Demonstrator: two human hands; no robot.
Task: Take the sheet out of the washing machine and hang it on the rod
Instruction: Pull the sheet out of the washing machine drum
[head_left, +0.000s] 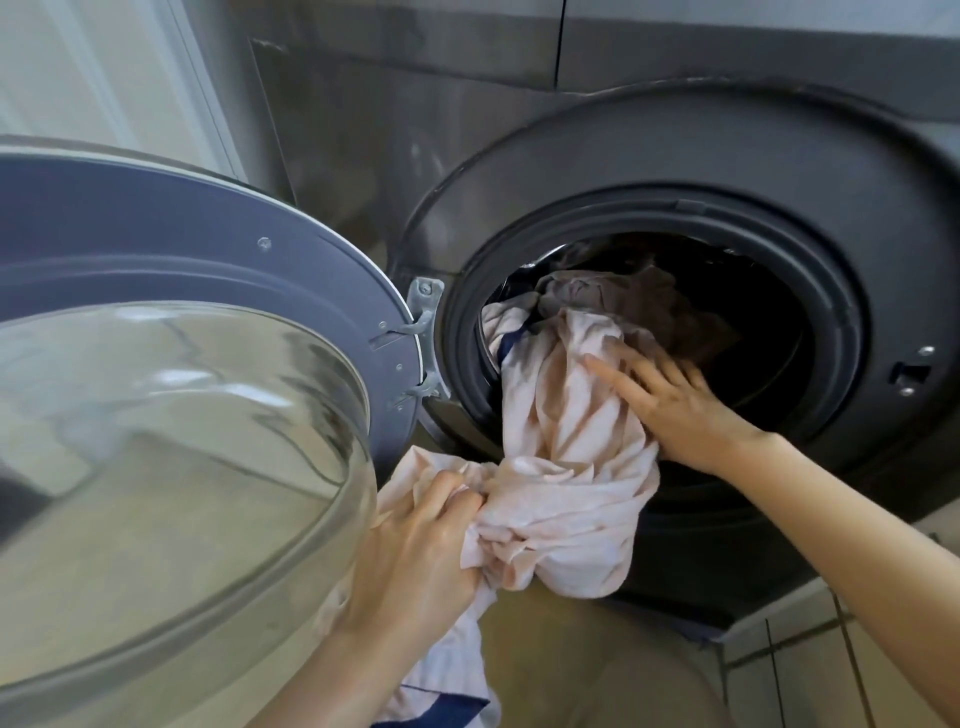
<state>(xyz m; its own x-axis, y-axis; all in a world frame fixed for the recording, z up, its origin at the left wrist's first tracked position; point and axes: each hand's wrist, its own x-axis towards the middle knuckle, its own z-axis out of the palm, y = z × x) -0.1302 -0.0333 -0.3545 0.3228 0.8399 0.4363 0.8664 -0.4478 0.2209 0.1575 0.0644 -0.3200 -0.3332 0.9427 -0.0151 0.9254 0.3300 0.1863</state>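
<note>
The pale pink sheet (566, 431) hangs half out of the washing machine (675, 156), its far end still bunched in the drum. The left hand (415, 551) has a closed grip on a gathered fold; the right hand (670, 400) rests flat, fingers straight, on the cloth at the door seal (462, 332). A hard pull could snag it on the door hinge (423, 343), or drop the loose end onto the floor. No brand or writing is legible.

Washer drum (753, 332) holds pale sheet (566, 415), half spilling over door seal (462, 332).
</note>
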